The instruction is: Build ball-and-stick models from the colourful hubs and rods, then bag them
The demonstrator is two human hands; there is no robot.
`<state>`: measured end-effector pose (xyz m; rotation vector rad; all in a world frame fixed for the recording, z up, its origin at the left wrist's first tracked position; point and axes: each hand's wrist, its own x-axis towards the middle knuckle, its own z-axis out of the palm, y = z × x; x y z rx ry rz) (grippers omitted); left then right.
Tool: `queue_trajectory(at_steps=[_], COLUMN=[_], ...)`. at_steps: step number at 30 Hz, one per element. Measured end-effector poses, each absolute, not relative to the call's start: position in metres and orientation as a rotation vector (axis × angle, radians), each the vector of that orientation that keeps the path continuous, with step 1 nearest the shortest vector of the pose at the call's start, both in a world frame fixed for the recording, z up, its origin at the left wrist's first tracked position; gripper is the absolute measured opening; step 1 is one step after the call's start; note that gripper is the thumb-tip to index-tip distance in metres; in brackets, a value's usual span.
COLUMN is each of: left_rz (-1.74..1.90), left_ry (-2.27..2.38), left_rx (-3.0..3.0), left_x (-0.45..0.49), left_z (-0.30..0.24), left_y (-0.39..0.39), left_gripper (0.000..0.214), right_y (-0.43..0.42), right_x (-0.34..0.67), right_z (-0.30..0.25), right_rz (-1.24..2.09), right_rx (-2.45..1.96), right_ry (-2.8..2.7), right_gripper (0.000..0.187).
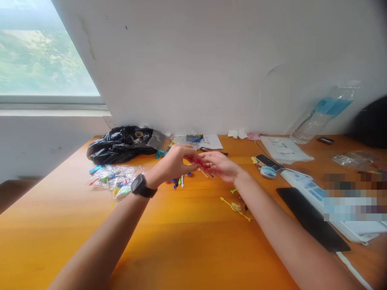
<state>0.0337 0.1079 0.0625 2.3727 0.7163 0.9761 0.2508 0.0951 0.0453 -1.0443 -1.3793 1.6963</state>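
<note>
Two hands meet above the table: left hand and right hand both pinch a red piece between their fingertips. I can't tell which way its long side points.

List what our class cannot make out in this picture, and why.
Head view, all items:
Red piece: full shape, partly hidden by the left hand and right hand.
Black plastic bag: contents, hidden by its opaque film.
Dark object: cut off by the right edge.
Pixelated patch: masks whatever lies beneath.
White paper: print too small.
</note>
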Motion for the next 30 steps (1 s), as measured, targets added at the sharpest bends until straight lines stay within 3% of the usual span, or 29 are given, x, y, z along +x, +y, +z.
queue_trajectory(at_steps=[6, 20, 30], left_rz=[0.921, 0.896, 0.695], left_ry=[0.716, 0.699, 0.769], left_rx=[2.446, 2.487, 2.334], left_x=[0.033, 0.024, 0.026], left_z=[0.062, 0.079, 0.066], left_y=[0.109, 0.107, 0.107], left_gripper=[0.011, 0.012, 0.008], right_y=[0.096, 0.094, 0.099], right_x=[0.252, 0.249, 0.249], right_z=[0.041, 0.047, 0.033], right_rz=[1.734, 1.705, 1.447], right_rx=[-1.016, -1.046, -1.220], right_ry=[-1.495, -1.305, -1.619], right_gripper=[0.021, 0.028, 0.016])
